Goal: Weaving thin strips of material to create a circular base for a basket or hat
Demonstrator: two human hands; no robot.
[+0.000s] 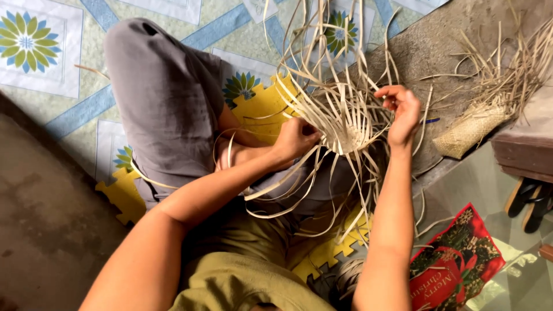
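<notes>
Olive shirt point(242, 282) fills the bottom edge, and both bare forearms run up from it toward a half-woven basket point(345, 138) held over the lap. Left hand point(296, 138) presses against the basket's near-left side, fingers curled in a loose fist around pale strips point(322, 86) at the rim, with the thumb tucked among them. Right hand point(403, 112) sits on the basket's right side, wrist bent, fingers half closed and pinching a single strip between thumb and forefinger; the remaining fingers are hooked inward. Loose strips fan out from the woven base in every direction, some rising toward the top edge, others drooping over the grey trousers point(167, 98) and the yellow foam mat point(265, 106) beneath. Under the mat lies a floor sheet point(40, 46) with blue bands and flower prints. Well to the right, a finished small woven pouch point(469, 129) rests on rough concrete beside a heap of dry strips point(507, 69). Near the lower right, a red printed bag point(455, 265) lies on the floor, just beside dark sandals point(530, 201)
</notes>
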